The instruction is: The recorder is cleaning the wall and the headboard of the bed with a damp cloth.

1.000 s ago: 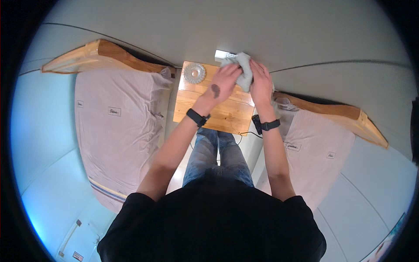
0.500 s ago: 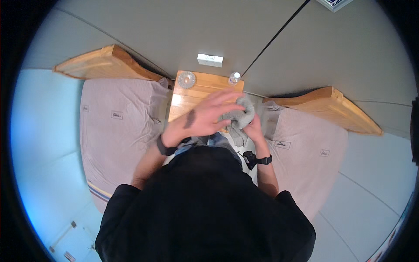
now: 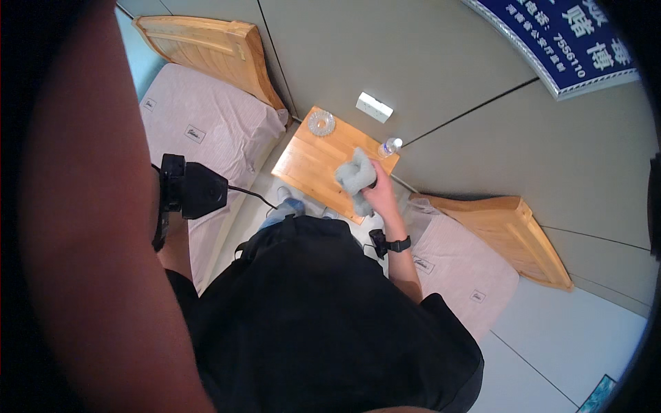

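Observation:
My right hand (image 3: 380, 195) is closed around a bunched grey cloth (image 3: 354, 173), holding it above the near right part of a wooden table (image 3: 310, 162). The cloth is folded into a thick roll, with a loose end hanging below. A dark band with a small black device circles my right wrist. At the left, my left hand (image 3: 103, 206) is raised very close to the camera, large and blurred, away from the cloth. Its fingers cannot be made out. A black device with a cable (image 3: 200, 191) is strapped at that wrist.
On the table stand a round glass ashtray (image 3: 321, 124) and a clear bottle (image 3: 390, 146). Covered beds with wooden headboards flank it, one left (image 3: 213, 131) and one right (image 3: 468, 265). A white socket box (image 3: 374, 107) and a blue sign (image 3: 558, 41) are on the wall.
My left hand has left the cloth and come up close to the camera on the left. My right hand still holds the cloth. The whole view has turned and tilted.

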Tool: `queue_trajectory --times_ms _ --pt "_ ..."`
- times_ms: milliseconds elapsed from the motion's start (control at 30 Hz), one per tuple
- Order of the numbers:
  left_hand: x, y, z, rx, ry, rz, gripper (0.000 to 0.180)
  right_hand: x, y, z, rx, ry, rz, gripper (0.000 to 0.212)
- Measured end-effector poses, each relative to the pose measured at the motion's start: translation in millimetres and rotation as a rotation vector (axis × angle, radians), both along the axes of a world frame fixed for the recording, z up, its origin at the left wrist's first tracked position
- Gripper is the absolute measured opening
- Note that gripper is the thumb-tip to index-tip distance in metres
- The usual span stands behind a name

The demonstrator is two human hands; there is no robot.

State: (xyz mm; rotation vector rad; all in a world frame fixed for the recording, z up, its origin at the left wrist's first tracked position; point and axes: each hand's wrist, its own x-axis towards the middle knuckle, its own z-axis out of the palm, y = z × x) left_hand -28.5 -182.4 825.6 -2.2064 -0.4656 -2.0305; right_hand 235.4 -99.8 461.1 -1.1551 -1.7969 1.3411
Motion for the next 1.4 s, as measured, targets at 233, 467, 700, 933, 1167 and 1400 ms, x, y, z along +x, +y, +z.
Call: queue_trajectory --times_ms 233,467,700,933,1167,1400 --pt "-81.9 -46.4 11.5 0.111 -0.025 0.064 0.047 -57.5 -35.8 -15.5 0.132 -0.139 0.190 0.057" --pt "-205.7 -89.7 1.9 0.138 -0.064 0.132 0.047 -161.5 -57.7 -4.5 -0.052 -0.157 0.244 0.061" --pt "-324.5 -118.5 -19.7 0.077 -0.118 0.216 0.047 -289.8 -62.4 9.5 0.023 -0.224 0.195 0.060" --pt "-389.4 -118.5 -28.7 0.035 -0.178 0.214 0.047 -364.1 -48.7 9.8 0.064 -0.174 0.154 0.065" --pt "-411.3 -91.0 -70.4 -0.121 -0.318 0.280 0.046 -392.3 -41.3 16.3 0.119 -0.174 0.116 0.066" --pt "-416.8 -40.4 -240.1 -1.094 -0.196 0.268 0.055 -430.5 -22.7 39.1 0.185 -0.141 0.099 0.064"
